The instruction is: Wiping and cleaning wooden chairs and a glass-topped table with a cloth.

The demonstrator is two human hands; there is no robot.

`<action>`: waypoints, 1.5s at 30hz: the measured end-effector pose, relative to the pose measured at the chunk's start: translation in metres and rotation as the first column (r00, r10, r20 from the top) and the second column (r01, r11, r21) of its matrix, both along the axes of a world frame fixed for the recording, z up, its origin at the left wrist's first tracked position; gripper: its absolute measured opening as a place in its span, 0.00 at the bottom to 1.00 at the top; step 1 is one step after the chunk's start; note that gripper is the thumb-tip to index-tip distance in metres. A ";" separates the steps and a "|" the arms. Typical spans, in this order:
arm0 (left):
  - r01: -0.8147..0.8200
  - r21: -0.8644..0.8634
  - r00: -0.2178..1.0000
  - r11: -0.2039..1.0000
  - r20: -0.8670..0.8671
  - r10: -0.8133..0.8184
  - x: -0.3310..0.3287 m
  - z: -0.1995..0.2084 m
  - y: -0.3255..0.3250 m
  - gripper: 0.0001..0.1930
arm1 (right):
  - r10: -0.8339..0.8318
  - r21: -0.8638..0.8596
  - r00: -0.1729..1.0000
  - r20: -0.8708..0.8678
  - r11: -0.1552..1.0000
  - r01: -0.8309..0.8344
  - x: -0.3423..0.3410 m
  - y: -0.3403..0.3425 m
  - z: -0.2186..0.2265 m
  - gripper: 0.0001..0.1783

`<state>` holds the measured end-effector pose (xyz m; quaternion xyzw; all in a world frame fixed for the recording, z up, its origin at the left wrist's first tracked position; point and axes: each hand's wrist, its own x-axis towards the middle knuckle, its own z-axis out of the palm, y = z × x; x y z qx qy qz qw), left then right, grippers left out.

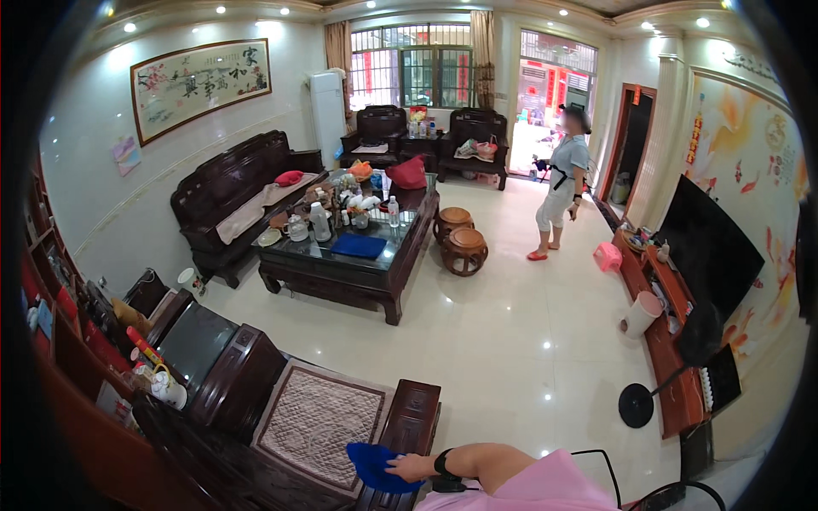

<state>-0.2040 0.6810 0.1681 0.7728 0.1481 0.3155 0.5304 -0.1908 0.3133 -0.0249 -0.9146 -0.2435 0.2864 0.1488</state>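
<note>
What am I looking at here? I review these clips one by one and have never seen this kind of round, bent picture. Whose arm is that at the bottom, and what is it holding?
There is no machine. A person wears a wide fisheye camera on the head, looking down and outward, so straight walls bend near the rim. The arm coming in at the lower edge is the wearer's own: the left hand, with a dark band at the wrist, rests on a blue cloth lying on the arm of a dark wooden chair with a patterned seat cushion. The right hand is out of view. Beyond, a dark coffee table carries a kettle, cups, bottles and a blue mat. Another person stands on the pale tiled floor near the doorway.
</note>
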 end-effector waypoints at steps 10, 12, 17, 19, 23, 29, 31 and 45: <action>-0.074 0.019 0.995 0.997 -0.062 0.075 -0.004 0.007 -0.003 0.39 | -0.237 0.091 0.931 -0.278 0.958 0.271 -0.016 -0.043 -0.038 0.28; -0.032 -0.002 0.999 0.999 -0.041 0.032 -0.001 0.006 -0.004 0.40 | -0.396 0.091 0.825 -0.404 0.880 0.467 -0.024 -0.060 -0.079 0.26; -0.056 -0.009 0.994 0.998 -0.094 0.055 -0.001 0.004 -0.001 0.41 | -0.277 -0.009 0.881 -0.384 0.955 0.297 -0.022 -0.052 -0.047 0.26; -0.051 0.043 0.994 0.998 -0.093 0.055 0.000 0.005 -0.002 0.42 | -0.302 -0.029 0.868 -0.393 0.948 0.317 -0.024 -0.051 -0.043 0.26; -0.057 0.005 0.994 0.998 -0.097 0.057 -0.002 0.006 -0.003 0.42 | -0.337 0.089 0.904 -0.262 0.925 0.371 -0.026 -0.046 -0.032 0.26; -0.050 0.028 0.995 0.998 -0.088 0.052 -0.005 0.013 -0.005 0.40 | -0.444 0.104 0.849 -0.288 0.866 0.489 -0.023 -0.040 -0.006 0.31; -0.073 0.017 0.992 0.997 -0.101 0.074 -0.006 0.016 -0.007 0.40 | -0.447 0.093 0.837 -0.314 0.863 0.496 -0.026 -0.042 -0.016 0.31; -0.074 0.020 0.994 0.997 -0.076 0.075 -0.004 0.011 -0.007 0.39 | -0.450 0.135 0.806 -0.385 0.836 0.532 -0.040 -0.061 -0.065 0.30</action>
